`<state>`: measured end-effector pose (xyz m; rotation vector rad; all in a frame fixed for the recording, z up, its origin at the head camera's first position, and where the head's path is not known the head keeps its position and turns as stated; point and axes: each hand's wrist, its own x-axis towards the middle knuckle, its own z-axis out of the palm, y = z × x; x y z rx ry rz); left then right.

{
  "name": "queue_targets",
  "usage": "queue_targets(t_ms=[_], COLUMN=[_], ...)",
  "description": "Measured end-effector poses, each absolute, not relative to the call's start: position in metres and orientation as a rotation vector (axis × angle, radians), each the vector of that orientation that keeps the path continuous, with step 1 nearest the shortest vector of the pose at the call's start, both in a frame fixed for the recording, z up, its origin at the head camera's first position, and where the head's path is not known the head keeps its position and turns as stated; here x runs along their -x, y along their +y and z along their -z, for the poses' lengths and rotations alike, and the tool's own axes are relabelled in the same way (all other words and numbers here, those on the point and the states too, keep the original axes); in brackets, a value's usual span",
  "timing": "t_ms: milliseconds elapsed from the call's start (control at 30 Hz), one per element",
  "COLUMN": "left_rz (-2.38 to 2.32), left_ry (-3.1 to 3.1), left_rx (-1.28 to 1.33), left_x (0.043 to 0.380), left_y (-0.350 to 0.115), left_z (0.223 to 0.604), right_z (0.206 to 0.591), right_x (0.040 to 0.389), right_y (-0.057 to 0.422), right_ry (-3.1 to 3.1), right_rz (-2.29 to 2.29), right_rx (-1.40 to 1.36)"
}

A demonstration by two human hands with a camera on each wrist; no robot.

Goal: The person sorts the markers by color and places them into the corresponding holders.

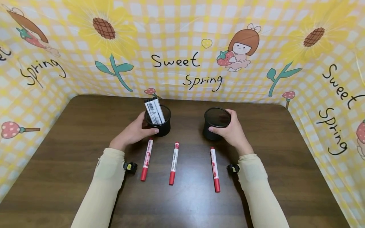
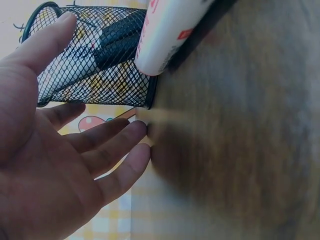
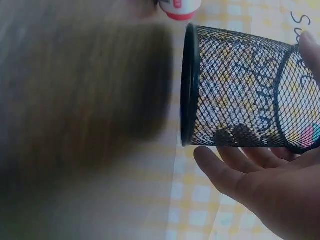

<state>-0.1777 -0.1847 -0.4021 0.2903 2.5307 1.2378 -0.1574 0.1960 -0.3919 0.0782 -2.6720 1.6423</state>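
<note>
At the back left stands a black mesh pen holder [image 1: 163, 128] with several white markers [image 1: 155, 110] leaning in it; their black ends show through the mesh in the left wrist view. My left hand [image 1: 135, 131] is around its left side, thumb in front and fingers loosely spread; the left wrist view shows the lower fingers [image 2: 122, 172] apart from the mesh. A second black mesh pen holder [image 1: 212, 131] stands to the right, with no markers visible inside. My right hand [image 1: 232, 129] holds it from its right side, thumb in front, fingertips showing behind the mesh [image 3: 235, 90].
Three red-and-white markers lie apart on the brown table [image 1: 194, 205]: a left one [image 1: 147, 160], a middle one [image 1: 174, 163] and a right one [image 1: 215, 169]. Yellow checked cloth [image 1: 171, 38] hangs along the back and both sides of the table.
</note>
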Motion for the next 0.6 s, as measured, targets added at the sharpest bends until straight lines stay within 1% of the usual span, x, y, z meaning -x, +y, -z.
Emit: queue_targets(t_ms=[167, 333, 600], left_rz=[-1.233, -1.23, -1.265], left_ry=[2.535, 2.547, 2.523], left_rx=[-0.295, -0.3, -0.286], left_x=[0.182, 0.185, 0.186], left_y=[-0.183, -0.181, -0.181], left_z=[0.404, 0.407, 0.406], right_z=[0.368, 0.369, 0.368], right_x=[0.147, 0.148, 0.147], right_y=[0.192, 0.194, 0.197], right_ry=[-2.584, -2.559, -2.648], right_rz=[-1.717, -1.717, -1.696], right_rx=[-0.119, -0.159, -0.126])
